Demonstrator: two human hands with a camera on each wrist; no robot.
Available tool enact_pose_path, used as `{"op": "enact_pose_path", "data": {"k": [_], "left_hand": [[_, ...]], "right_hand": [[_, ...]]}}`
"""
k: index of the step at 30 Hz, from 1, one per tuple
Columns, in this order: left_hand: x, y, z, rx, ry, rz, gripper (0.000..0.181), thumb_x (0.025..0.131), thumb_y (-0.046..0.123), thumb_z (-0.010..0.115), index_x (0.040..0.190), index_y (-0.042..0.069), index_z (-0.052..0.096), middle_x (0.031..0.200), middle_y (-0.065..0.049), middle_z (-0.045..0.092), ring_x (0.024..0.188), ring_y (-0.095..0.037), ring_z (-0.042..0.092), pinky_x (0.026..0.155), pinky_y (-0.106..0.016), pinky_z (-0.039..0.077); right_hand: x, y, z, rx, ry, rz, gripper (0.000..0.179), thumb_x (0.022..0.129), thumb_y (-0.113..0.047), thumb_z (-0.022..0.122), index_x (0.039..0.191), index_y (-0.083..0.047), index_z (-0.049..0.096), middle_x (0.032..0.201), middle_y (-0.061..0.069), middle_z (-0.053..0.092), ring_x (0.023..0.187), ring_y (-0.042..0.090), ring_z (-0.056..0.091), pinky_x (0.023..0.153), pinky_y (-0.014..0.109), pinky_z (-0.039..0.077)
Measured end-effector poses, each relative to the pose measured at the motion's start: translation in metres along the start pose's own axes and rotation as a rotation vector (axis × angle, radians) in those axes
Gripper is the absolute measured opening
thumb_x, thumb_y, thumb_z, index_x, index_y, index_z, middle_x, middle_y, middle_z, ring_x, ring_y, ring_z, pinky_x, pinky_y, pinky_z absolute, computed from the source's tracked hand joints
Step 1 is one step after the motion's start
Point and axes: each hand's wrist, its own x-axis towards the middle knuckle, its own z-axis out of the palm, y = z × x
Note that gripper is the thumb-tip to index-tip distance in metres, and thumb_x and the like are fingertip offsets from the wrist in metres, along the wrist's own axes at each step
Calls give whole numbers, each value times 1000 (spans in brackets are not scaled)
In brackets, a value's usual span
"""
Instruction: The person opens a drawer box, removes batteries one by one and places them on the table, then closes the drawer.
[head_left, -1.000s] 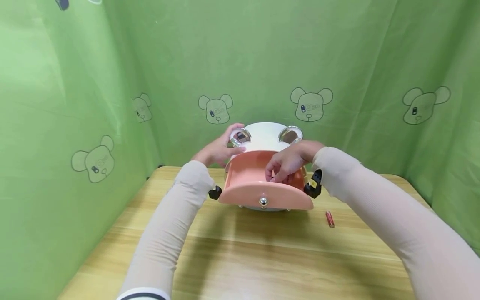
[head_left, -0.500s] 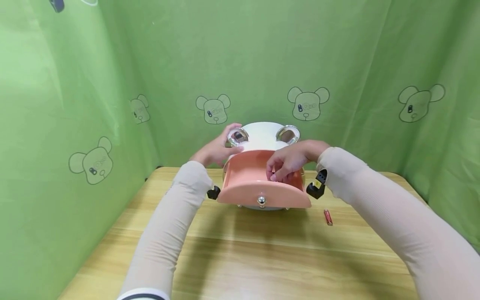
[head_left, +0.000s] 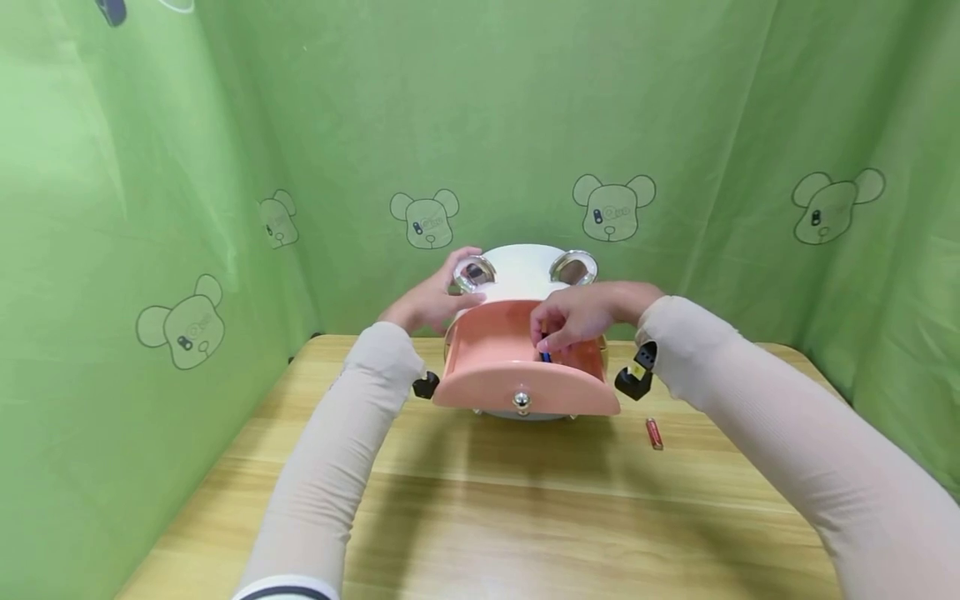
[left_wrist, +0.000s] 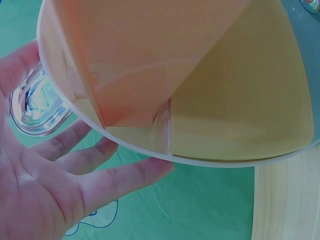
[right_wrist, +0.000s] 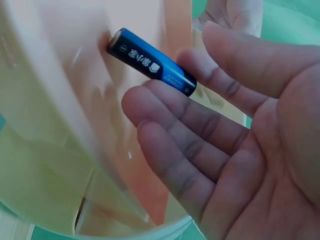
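A white rounded box shaped like an alarm clock stands on the table, with its pink drawer pulled out toward me. My left hand holds the box at its upper left, thumb on the top and fingers around the silver bell-like ring. In the left wrist view, its fingers reach along the outer rim. My right hand is over the drawer's right half. Between its fingers it holds a blue and black battery, tilted, near the pink drawer wall.
A red battery lies on the wooden table, right of the box. A second silver ring tops the box's right side, close to my right wrist. Green curtains with bear prints stand behind and on both sides.
The right hand's fingers have shifted slightly up and left in the drawer, and the blue battery now shows beneath them. The left hand keeps its hold; the whole view drifts slightly.
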Motion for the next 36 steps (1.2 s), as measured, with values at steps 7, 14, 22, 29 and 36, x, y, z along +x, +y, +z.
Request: {"op": "enact_pose_path", "data": {"k": [7,14,22,29,36], "left_hand": [[0,0,-1,-19,6,-8,75,93,20,65,145,50,21,142,-18,37,113,-39,53,71,-50,58],[-1,0,-1,-5,13,-8,74,93,21,66,145,51,21,140,-16,39,111,-37,54,67,-47,59],[0,1,-1,-7,13,-9,74,93,22,66,144,51,21,141,-15,39,112,-37,53,67,-46,59],[0,0,0,-17,8,-10,74,93,22,66,143,53,22,141,-15,38,110,-36,55,67,-46,60],[1,-1,-1,-16,13,-6,74,93,21,66,144,52,22,140,-15,40,110,-36,55,67,-45,60]], "right_hand": [[7,0,4,-50,-19,1,9,96,-17,61,97,-9,62,84,3,61,78,17,56,70,29,49],[8,1,2,-79,-110,28,16,96,-19,59,110,-12,64,87,2,57,80,16,54,68,27,48],[15,-6,-1,-10,-253,131,13,94,-22,61,105,-15,63,84,0,59,73,13,56,62,25,48],[21,-10,-2,-11,-277,194,4,93,-18,62,94,-14,62,83,1,58,72,13,55,61,24,47],[21,-12,-4,-25,-276,189,7,91,-9,61,89,-15,56,77,1,57,62,10,52,50,20,42]]}}
